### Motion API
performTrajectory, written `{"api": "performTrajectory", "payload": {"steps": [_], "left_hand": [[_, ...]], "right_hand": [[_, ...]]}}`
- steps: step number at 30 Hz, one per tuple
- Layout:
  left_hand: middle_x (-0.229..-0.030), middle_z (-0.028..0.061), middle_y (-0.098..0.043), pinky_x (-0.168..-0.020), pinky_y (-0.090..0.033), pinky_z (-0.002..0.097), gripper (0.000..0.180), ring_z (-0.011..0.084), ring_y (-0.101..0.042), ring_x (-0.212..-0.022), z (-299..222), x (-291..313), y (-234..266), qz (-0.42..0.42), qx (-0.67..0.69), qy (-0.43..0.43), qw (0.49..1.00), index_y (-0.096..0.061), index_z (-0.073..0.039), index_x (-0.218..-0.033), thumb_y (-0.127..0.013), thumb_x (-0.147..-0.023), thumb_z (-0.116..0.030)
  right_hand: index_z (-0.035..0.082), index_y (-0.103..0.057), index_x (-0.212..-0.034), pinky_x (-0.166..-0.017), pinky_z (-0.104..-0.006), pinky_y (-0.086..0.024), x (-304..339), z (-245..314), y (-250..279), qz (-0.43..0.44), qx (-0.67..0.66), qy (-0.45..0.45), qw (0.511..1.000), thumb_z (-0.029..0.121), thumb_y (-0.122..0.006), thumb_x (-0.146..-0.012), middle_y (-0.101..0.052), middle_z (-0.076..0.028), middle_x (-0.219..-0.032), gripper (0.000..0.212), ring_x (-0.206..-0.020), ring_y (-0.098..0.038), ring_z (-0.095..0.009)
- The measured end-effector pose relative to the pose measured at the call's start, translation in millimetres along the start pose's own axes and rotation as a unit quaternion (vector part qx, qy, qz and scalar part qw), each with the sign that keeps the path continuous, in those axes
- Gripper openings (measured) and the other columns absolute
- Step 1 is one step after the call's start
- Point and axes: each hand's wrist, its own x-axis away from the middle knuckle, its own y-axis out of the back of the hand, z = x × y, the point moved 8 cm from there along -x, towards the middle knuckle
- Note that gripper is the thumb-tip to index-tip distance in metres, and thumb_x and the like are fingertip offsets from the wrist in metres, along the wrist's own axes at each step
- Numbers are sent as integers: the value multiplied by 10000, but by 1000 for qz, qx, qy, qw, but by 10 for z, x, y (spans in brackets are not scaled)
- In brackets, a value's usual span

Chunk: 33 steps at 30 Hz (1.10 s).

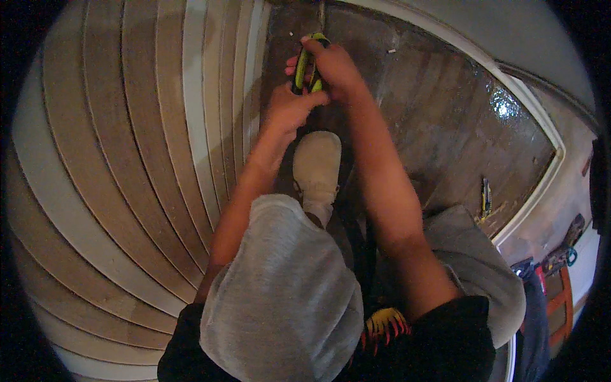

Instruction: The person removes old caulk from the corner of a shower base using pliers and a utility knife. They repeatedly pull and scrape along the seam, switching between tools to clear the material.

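Closest in view, a knee in grey trousers [280, 267] rises between the person's forearms. Past it, a beige buckled shoe [318, 159] rests on the dark brown floor [414, 121]. Just ahead of its toe, the left hand [289, 108] grips the lower end of a lime-and-black hand tool [300, 73], thumb lying across it, while the right hand [337, 67] is closed around the upper end; how its hidden fingers sit cannot be told. The tool's two long sides stand slightly apart, so a finger caught in the gap could be pinched if they close suddenly. A loose grip could let it fall near the shoe. Well off to the right lies a slim yellow-and-black tool [486, 197]. Farther up, a glossy patch [506, 105] might be slippery underfoot, if wet, beside the pale edging strip [554, 137].
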Motion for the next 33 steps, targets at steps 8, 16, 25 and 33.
{"api": "performTrajectory", "payload": {"steps": [8,16,25,33], "left_hand": [[-839,210,-612,-686,-479,403,494,368,-602,-818,-438,261,195,-277,-259,-148,913,-483,4,-952,-759,-594,-196],[-900,173,-565,-735,-470,420,576,325,-580,-842,16,252,140,-12,94,-96,991,-484,4,-1006,-690,-693,-433],[-811,59,-605,-629,-465,346,570,224,-588,-732,6,257,-262,242,445,162,847,-541,-77,-985,-532,-766,-603],[-620,1,-527,-454,-396,281,307,154,-508,-512,11,112,-178,103,215,93,967,-556,-122,-794,-705,-712,-376]], "right_hand": [[19,-567,-833,-513,-334,-497,-112,-25,-67,-133,16,-21,991,180,-658,-766,-599,-87,-712,197,-611,-614,-209],[27,-549,-813,-543,-365,-500,-54,-23,-104,-2,-143,-53,988,108,-629,-721,-576,-90,-731,146,-638,-608,-238],[35,-517,-759,-672,-433,-486,-163,-29,-262,106,-275,-41,955,103,-584,-689,-551,-100,-710,118,-693,-578,-279],[1,-526,-819,-711,-399,-496,16,-25,-132,84,-288,-88,950,141,-557,-737,-593,-140,-778,165,-793,-611,-291]]}}
